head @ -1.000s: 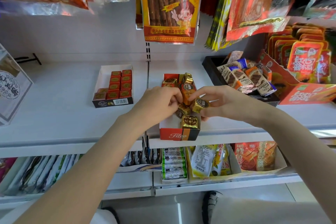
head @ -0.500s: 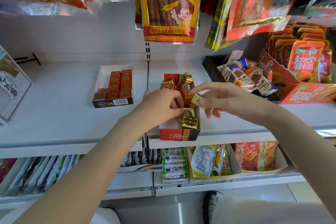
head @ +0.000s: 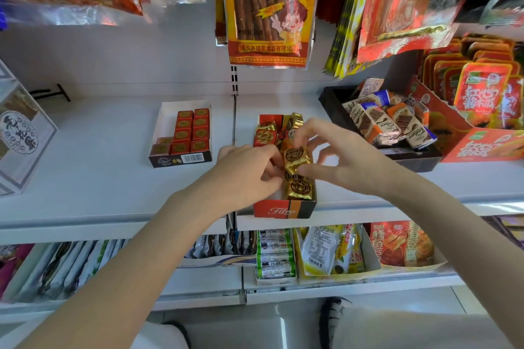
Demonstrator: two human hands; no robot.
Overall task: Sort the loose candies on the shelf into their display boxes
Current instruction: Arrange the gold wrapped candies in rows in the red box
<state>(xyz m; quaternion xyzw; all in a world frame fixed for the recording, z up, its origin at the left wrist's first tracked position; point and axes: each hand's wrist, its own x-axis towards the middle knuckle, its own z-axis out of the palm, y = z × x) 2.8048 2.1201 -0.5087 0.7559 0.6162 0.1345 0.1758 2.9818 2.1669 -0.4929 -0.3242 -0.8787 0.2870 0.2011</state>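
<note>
Both my hands work over the orange box (head: 283, 210) on the shelf (head: 99, 178). My right hand (head: 344, 156) pinches a gold candy (head: 297, 160) above it; my left hand (head: 246, 171) grip curls closed beside it, contents hidden.

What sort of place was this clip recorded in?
Most likely a small shop's snack aisle. Snack packets hang above a white shelf, which holds open display boxes of wrapped candies, like the Fileo box both hands are filling, and one barcoded box.

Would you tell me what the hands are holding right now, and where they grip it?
A gold-wrapped candy over the Fileo box: left hand and right hand pinch its opposite sides.
</note>
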